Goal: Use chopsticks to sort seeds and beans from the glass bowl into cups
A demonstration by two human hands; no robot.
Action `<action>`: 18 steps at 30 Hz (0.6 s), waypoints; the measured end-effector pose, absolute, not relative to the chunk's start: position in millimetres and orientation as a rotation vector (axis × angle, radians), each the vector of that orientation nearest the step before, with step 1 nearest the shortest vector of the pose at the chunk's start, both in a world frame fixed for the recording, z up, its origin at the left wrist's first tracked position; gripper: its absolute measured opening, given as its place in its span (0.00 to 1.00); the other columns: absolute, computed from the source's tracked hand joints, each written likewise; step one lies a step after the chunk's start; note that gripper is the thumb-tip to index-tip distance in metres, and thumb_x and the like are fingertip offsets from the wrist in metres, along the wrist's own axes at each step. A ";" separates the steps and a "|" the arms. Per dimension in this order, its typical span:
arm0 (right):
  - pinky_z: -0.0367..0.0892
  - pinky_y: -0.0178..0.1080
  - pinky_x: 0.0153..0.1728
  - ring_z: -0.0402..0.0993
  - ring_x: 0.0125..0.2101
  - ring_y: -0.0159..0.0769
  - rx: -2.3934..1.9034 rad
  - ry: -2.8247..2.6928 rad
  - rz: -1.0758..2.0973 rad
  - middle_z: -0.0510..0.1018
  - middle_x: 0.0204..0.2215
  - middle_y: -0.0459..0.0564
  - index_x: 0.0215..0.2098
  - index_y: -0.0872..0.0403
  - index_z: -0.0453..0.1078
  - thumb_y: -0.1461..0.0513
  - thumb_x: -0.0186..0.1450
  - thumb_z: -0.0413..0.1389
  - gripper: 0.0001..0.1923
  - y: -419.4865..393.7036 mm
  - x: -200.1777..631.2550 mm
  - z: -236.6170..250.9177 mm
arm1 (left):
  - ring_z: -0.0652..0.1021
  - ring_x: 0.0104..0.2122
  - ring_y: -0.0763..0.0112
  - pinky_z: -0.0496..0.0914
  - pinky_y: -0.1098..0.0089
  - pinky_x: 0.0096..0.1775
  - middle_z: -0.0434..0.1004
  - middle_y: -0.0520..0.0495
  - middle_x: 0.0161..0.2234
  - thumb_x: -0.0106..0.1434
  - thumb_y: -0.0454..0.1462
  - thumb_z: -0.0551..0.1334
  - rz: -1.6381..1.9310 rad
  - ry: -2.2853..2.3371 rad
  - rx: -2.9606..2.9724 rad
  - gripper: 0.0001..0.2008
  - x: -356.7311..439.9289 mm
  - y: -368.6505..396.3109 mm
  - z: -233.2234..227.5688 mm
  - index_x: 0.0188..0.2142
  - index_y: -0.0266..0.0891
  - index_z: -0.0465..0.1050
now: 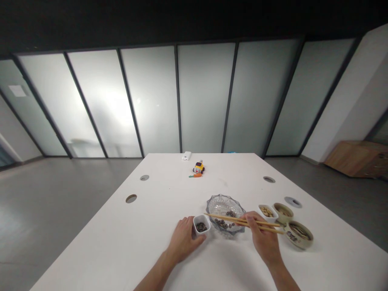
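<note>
My left hand [184, 239] curves around a small white square dish [201, 231], thumb along its near side and fingers at its left side. Small dark brown beans or seeds [201, 227] lie in that dish. In my right hand [262, 236] is a pair of wooden chopsticks [226, 217], their tips reaching left toward the white dish's rim. I cannot make out anything between the tips. Under the chopsticks stands a scalloped clear glass bowl [218, 200], just right of the dish, with more of the dark pieces in its bottom.
Right of my right hand stand a white dish [273, 219] of peanut-like pieces, a beige round bowl [289, 210] and a second beige bowl [298, 243] with markings. Farther back on the white table [157, 218] are a toy car [199, 167], a toy carrot [197, 175] and a white box-shaped object [186, 156].
</note>
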State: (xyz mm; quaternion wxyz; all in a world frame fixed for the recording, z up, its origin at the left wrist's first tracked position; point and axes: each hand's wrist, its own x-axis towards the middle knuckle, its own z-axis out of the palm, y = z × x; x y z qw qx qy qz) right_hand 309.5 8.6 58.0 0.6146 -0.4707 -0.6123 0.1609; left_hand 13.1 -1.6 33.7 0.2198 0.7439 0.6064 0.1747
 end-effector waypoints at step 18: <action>0.79 0.42 0.37 0.84 0.32 0.42 -1.119 -1.738 -0.060 0.86 0.30 0.49 0.34 0.47 0.80 0.44 0.83 0.52 0.27 19.1 342.1 55.8 | 0.80 0.55 0.51 0.68 0.59 0.58 0.84 0.41 0.54 0.69 0.46 0.69 0.482 1.681 2.050 0.18 13.3 -2.5 36.8 0.54 0.42 0.76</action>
